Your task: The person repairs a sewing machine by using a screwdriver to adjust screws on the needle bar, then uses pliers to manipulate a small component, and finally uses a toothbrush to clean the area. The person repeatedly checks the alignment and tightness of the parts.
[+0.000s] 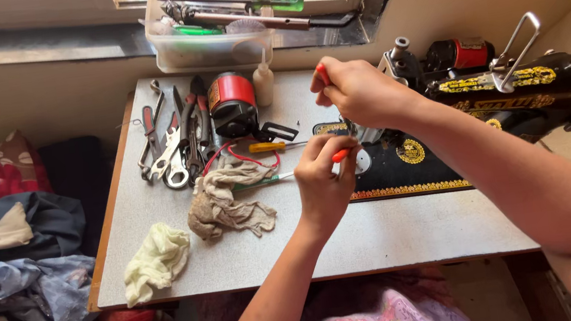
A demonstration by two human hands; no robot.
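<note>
My right hand [358, 91] is closed around the red handle of a screwdriver [322, 74], held upright over the bed of a black sewing machine [509, 93] with gold ornament. My left hand [322, 178] sits just below it and pinches a small red-orange tool [341, 154] near the machine's needle area. The screwdriver's shaft is hidden behind my hands.
On the grey table [382, 236]: a dirty beige rag [221, 201], a pale yellow cloth [156, 260], several wrenches and pliers [174, 141], a red-and-black motor [232, 105], a white oil bottle [263, 83], a yellow screwdriver [269, 146]. A clear tool box [209, 43] sits on the sill. Piled fabric [14, 252] lies at the left.
</note>
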